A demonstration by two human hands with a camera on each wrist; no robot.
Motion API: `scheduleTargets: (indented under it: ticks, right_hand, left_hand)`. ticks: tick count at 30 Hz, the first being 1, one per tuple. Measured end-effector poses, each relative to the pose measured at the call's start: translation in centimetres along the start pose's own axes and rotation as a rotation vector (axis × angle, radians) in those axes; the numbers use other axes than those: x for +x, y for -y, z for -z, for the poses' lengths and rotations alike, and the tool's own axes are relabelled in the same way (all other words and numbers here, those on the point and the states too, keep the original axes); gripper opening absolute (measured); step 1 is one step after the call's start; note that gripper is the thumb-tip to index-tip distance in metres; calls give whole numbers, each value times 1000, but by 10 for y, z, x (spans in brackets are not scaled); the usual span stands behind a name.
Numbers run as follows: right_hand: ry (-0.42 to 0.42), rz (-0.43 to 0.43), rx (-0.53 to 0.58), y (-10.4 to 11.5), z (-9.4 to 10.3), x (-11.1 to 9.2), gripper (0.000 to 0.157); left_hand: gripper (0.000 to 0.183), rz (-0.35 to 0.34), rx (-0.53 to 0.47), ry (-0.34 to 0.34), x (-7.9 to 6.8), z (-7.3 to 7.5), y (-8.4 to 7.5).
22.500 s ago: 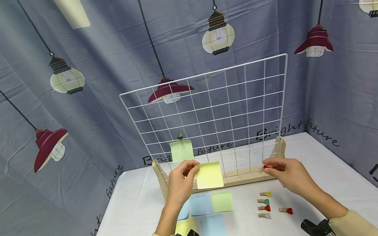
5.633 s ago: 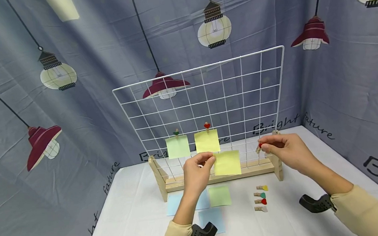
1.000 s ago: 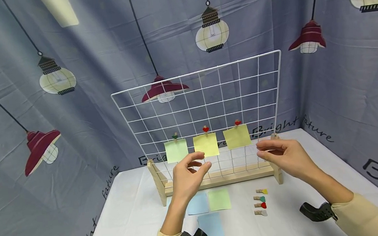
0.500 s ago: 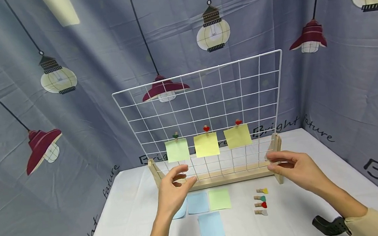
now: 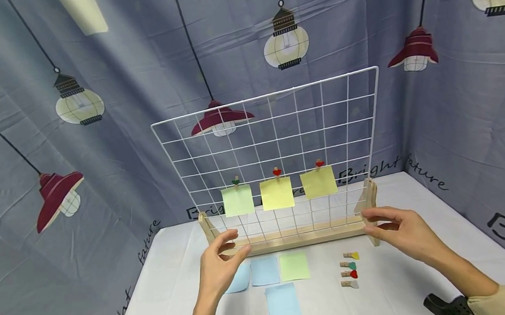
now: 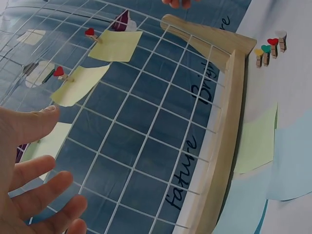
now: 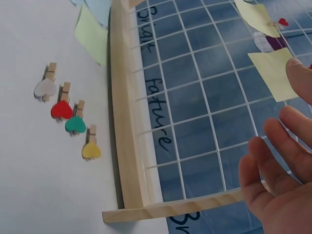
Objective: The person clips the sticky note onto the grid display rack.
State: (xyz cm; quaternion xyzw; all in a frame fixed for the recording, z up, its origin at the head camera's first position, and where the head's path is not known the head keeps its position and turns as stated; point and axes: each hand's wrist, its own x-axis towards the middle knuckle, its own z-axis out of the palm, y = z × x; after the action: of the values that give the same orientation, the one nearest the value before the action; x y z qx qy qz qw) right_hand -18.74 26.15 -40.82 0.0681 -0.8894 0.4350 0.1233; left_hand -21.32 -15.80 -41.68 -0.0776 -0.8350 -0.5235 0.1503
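A white wire grid [image 5: 276, 126] stands upright in a wooden base [image 5: 303, 237]. Clipped in a row along it hang a green sticky note [image 5: 238, 200] and two yellow sticky notes [image 5: 276, 194], the rightmost one [image 5: 319, 182] slightly tilted. Each hangs from a small heart clothespin, one green [image 5: 235, 180] and two red [image 5: 277, 172]. My left hand [image 5: 218, 266] is before the base's left part, fingers relaxed around nothing. Near the base's right foot, my right hand [image 5: 402, 227] is also relaxed, with thumb and fingers apart and nothing between them.
On the white table [image 5: 165, 293] lie blue sticky notes [image 5: 283, 302] and a green note [image 5: 294, 266]. To their right, several heart clothespins [image 5: 349, 274] in yellow, green, red and white form a column. A lamp-print curtain [image 5: 131, 88] encloses the table.
Since the first frame, two yellow notes were hung on the grid with red clothespins. In the last second both hands, empty, drew back from the grid, the left down and left, the right down and right.
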Motion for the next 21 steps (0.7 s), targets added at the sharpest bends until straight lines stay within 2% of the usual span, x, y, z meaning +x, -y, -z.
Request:
scheduleTargets:
  ticks: [8,15,21]
  right_hand:
    - [17,-11,17,-5,-9,-2,48]
    - [43,-43,7,-16,-22,-10,46]
    - [57,-70,25,-22,-30,-14,44]
  left_hand:
    - [42,42,22,-24,-4,0,16]
    - [41,115,61,-66,-10,5,44]
    - [39,176,104,-130,-13,8,71]
